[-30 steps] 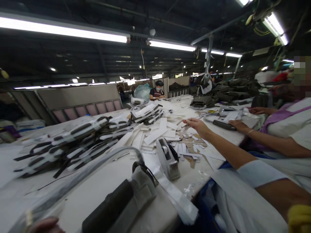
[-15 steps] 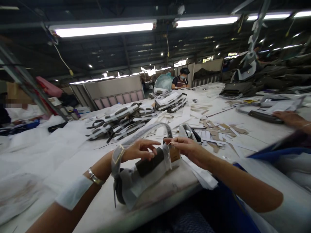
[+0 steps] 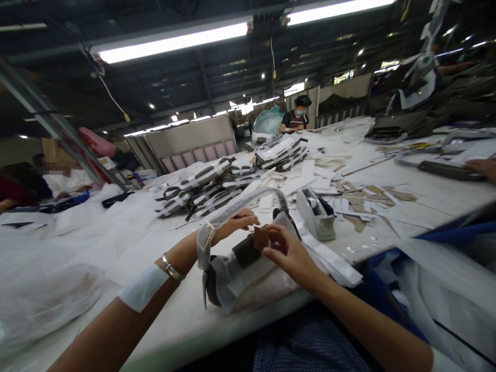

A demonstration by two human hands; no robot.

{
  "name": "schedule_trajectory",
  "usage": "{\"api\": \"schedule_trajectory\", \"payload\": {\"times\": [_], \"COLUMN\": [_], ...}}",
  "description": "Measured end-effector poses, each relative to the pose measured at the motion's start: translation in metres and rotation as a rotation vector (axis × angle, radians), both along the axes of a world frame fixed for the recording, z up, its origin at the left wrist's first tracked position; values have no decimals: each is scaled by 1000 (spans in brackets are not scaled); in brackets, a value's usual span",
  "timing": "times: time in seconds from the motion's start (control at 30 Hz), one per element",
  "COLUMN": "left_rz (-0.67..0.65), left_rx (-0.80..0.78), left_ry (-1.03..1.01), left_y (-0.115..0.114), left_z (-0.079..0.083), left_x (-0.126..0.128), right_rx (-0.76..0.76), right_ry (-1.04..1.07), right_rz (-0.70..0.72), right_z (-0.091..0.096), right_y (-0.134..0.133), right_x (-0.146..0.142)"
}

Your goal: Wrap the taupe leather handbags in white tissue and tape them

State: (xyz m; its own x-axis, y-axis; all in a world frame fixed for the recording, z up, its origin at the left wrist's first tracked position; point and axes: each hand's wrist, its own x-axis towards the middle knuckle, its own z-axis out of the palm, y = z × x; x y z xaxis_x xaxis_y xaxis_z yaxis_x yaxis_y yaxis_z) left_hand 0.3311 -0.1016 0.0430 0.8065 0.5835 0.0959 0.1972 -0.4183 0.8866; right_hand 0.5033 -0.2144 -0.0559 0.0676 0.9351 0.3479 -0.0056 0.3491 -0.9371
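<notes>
A dark handbag [image 3: 244, 252], partly wrapped in white paper, lies on the white table [image 3: 271, 305] in front of me. Its arched handle [image 3: 242, 200] is covered in clear plastic. My left hand [image 3: 238, 223] reaches under that handle, thumb and fingers closed at a thin white string above the bag. Between the fingers of my right hand [image 3: 289, 250] is a small brown tag [image 3: 261, 238], held over the bag's dark panel. Both hands are close together, and the exact grip of the left fingertips on the string is small in view.
Right of the bag stand a grey tape dispenser [image 3: 315, 219] and white paper strips [image 3: 335, 263]. Wrapped bags [image 3: 209, 178] are piled beyond, beside scattered card pieces [image 3: 360, 199]. White sheets [image 3: 77, 253] cover the left. A co-worker [image 3: 296, 116] sits opposite; another person's hand [image 3: 484, 166] is far right.
My right hand has brought the brown tag leftward, over the bag's dark panel, and turned it. The left fingers have closed near its string. The camera view has shifted slightly right and down.
</notes>
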Motion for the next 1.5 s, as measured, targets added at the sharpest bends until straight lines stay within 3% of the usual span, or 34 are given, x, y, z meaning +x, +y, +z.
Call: {"api": "schedule_trajectory", "payload": {"times": [0.13,0.2,0.3,0.4,0.5,0.57,0.73,1.0,1.3,1.4,1.5], "left_rz": [8,8,31,49,60,64,2,-9,67,41,-5], "left_rx": [-85,-127,-185,-246,-292,-308,-337,-348,-423,-462,-459], "left_ry": [-44,-70,-109,-142,-170,-172,-127,-119,-241,-267,-267], "left_y": [-7,-10,-11,-10,-12,-14,-17,-22,-8,-5,-10], "left_z": [4,3,2,2,5,7,9,13,9,7,9], "left_x": [4,6,6,5,6,8,9,12,8,6,7], "right_rx": [-8,2,-36,-166,-280,-237,63,260,342,319,212], "right_ry": [-130,-95,121,370,396,285,-23,-207,-438,-391,-119], "right_rz": [-206,-249,-131,52,102,29,-148,-285,-365,-288,-186], "right_z": [-11,-11,-11,-14,-19,-21,-13,10,-12,-13,-8], "right_y": [-3,-2,-1,-6,-12,-16,-14,6,-3,-11,-14], "right_x": [-11,-12,-5,7,15,17,8,-8,-6,-9,-13]}}
